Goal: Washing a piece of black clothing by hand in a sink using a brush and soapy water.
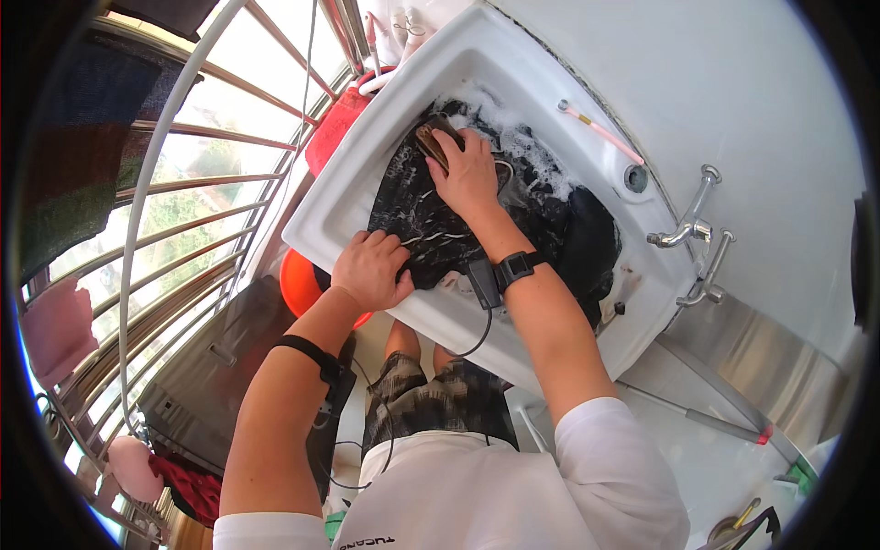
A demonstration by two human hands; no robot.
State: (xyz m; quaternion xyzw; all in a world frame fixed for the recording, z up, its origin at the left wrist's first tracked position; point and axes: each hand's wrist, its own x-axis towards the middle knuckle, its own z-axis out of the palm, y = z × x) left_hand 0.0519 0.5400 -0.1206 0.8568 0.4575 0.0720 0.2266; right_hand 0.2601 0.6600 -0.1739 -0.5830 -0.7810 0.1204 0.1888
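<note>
A wet black garment [412, 203] with white drawstrings lies spread in the white sink [344, 197], with suds [541, 163] along its far side. My right hand [467, 179] is closed round a brown wooden scrub brush [427, 144] and rests it on the cloth near the sink's far left. At the near left rim, my left hand [371, 270] has its fingers curled over the edge of the garment, pinning it against the sink. The brush's bristles are hidden from view.
Two metal taps [683, 227] stick out from the wall on the right. A pink-handled toothbrush [600, 133] lies on the sink's back ledge. Below the left rim sits an orange basin [301, 282], and a red cloth [337, 128] hangs beside the sink near the barred window.
</note>
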